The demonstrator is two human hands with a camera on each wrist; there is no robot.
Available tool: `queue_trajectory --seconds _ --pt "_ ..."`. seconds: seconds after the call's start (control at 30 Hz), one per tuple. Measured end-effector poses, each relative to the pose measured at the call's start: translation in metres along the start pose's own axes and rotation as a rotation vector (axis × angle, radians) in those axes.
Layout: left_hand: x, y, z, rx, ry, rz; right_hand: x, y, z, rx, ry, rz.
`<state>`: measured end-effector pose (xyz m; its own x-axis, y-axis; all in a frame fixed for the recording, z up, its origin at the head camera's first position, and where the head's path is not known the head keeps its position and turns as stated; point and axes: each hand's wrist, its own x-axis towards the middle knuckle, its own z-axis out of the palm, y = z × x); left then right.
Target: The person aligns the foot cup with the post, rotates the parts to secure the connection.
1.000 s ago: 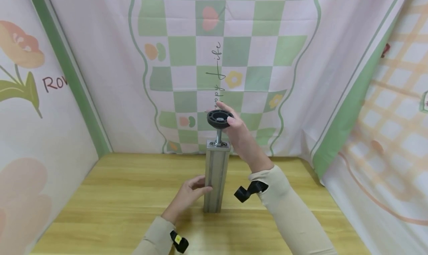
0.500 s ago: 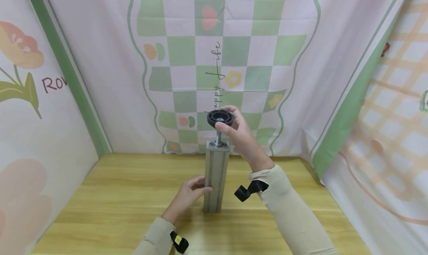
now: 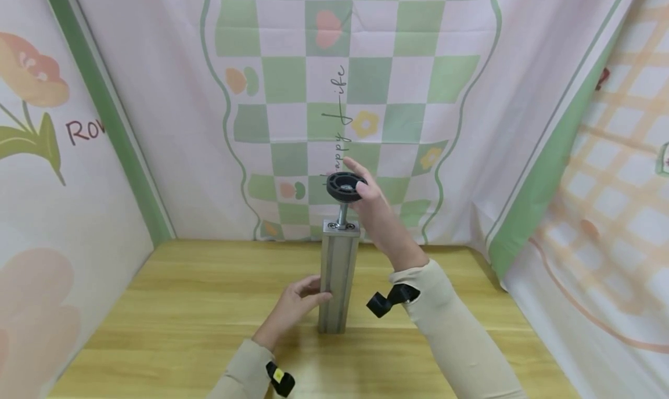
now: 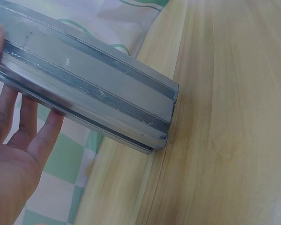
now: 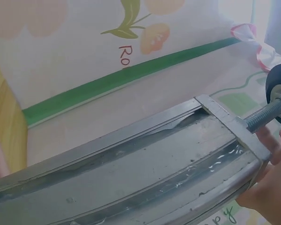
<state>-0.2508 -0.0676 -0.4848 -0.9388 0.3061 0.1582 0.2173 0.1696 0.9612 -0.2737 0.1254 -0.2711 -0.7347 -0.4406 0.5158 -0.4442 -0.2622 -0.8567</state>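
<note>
An aluminium profile stands upright on the wooden table. On its top is an end plate, from which a threaded rod rises to a round black levelling foot. My left hand grips the profile low down, thumb on the near face; in the left wrist view the fingertips touch its edge. At the top, my right hand holds the right side of the foot. Its thumb lies on the rim and the index finger points up behind; the other fingers are mostly hidden.
The wooden table carries the profile near its middle. Patterned curtains hang behind it and along both sides. Each sleeve has a black wrist mount, such as the right mount.
My right thumb moved across the near side of the foot to the left, then back right, with the index finger extending again. The foot shifts slightly right. My left hand and the profile stay put.
</note>
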Motion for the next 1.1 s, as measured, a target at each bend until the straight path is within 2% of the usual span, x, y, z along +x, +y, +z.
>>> queue_trajectory --seconds 0.1,0.3,0.57,0.67,0.87,1.1 --pt "0.0002 -0.0005 0.0002 0.000 -0.001 -0.003 -0.0003 0.0004 -0.0006 0.061 -0.021 0.001" --pt "0.0004 -0.0006 0.0002 -0.002 -0.003 -0.009 -0.0031 0.0018 -0.0040 -0.017 -0.044 -0.019" --pt "0.0010 -0.0001 0.0008 -0.004 -0.009 0.012 -0.0039 0.0025 -0.0031 -0.058 0.049 0.004" --pt "0.0010 0.0008 0.0007 -0.010 -0.007 0.018 -0.0037 0.0007 -0.0021 -0.048 0.022 0.001" --pt "0.0008 0.0009 -0.0001 -0.001 -0.001 0.013 -0.0021 0.0000 -0.0047 0.071 -0.084 -0.037" --pt "0.0007 -0.0001 0.0000 -0.003 -0.010 0.006 -0.0021 0.0006 -0.0068 0.027 -0.054 -0.055"
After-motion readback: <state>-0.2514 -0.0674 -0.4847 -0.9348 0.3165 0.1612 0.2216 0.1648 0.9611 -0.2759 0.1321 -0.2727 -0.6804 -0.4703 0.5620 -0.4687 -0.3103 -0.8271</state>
